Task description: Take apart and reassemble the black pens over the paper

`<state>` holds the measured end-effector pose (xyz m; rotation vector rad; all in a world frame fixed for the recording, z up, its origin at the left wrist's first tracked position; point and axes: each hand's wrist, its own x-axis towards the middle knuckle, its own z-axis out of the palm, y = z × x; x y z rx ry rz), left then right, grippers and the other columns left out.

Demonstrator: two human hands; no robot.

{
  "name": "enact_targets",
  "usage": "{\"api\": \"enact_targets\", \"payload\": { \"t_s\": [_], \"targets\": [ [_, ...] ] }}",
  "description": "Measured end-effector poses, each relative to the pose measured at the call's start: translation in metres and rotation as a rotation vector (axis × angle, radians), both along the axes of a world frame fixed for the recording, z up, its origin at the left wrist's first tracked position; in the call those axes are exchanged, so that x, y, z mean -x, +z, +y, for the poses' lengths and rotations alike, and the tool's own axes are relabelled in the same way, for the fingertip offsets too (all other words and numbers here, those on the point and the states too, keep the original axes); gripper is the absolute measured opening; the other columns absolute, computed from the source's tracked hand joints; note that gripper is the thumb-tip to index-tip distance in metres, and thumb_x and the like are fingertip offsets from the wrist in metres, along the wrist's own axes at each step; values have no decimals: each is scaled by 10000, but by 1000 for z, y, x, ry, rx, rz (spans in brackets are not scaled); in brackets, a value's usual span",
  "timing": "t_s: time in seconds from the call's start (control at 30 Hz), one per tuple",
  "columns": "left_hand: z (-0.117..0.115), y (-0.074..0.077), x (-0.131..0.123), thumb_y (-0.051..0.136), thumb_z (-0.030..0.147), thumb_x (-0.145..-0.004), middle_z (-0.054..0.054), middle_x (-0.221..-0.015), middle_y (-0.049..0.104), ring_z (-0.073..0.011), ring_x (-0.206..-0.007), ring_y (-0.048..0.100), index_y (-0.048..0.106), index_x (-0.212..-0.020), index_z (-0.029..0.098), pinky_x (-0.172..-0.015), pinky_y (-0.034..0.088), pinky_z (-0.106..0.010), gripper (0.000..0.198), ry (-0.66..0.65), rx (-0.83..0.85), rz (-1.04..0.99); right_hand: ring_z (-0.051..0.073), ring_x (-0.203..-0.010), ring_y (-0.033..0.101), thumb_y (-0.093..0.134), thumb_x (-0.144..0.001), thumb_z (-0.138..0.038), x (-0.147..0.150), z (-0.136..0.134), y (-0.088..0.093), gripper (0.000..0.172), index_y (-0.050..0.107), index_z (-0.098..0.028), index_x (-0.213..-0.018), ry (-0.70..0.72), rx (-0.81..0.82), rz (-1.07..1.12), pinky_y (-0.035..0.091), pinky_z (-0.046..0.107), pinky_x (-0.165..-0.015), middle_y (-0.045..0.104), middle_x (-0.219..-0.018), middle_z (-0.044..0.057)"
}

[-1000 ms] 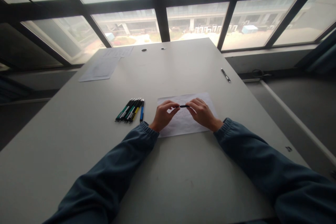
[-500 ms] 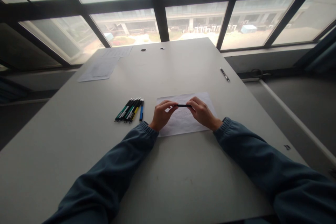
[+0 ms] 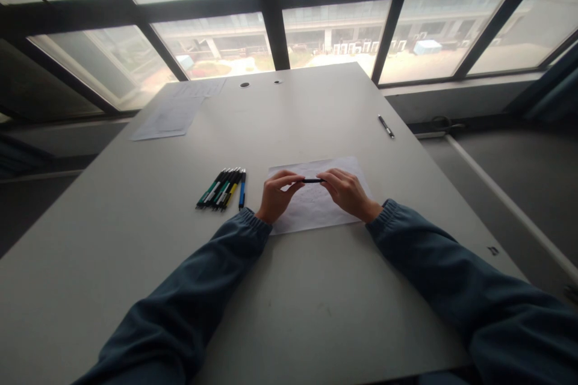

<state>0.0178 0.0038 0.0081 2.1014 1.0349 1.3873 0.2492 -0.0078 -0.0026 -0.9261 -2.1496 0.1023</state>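
Note:
A black pen (image 3: 312, 180) lies level between my two hands, above a white sheet of paper (image 3: 316, 210). My left hand (image 3: 279, 194) pinches its left end between thumb and fingers. The right end is in the closed fingertips of my right hand (image 3: 347, 190). Left of the paper, several pens with green, yellow and black barrels (image 3: 219, 190) lie side by side, and a blue pen (image 3: 242, 188) lies at the right of that row.
Another pen (image 3: 386, 126) lies near the right edge of the white table (image 3: 289, 126). Sheets of paper (image 3: 169, 114) lie at the far left. Two round holes are near the far edge, before large windows. A small dark mark (image 3: 493, 250) is at the right edge.
Both hands still hold the pen; the fingers of my right hand have shifted slightly left along with it. The whole view has moved very slightly.

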Motion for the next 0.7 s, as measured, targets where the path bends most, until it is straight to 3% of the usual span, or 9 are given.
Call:
{"api": "enact_targets", "payload": {
  "t_s": [0.23, 0.47, 0.7],
  "targets": [
    [2, -3, 3, 770, 348, -859, -45, -901, 741, -154, -772, 667, 746, -1053, 218, -755, 568, -314, 235, 53, 11, 32, 244, -986, 642, 550, -995, -206, 1, 0, -1, 266, 563, -236, -1259, 78, 49, 85, 532, 383, -856, 674, -1080, 101],
    [2, -1, 2, 757, 358, -869, -50, -894, 737, -155, -775, 661, 734, -898, 201, -725, 563, -302, 162, 40, -2, 28, 191, -839, 598, 559, -978, -173, 2, 1, -3, 52, 579, -221, -968, 13, 80, 153, 519, 311, -739, 602, -986, 70],
    [1, 0, 3, 755, 345, -875, -55, -905, 733, -152, -785, 661, 744, -910, 202, -722, 569, -301, 147, 19, -4, 37, 204, -872, 624, 555, -1000, -225, 0, -1, 2, 63, 617, -216, -999, -47, 48, 39, 493, 323, -763, 661, -1019, 78]
  ]
}}
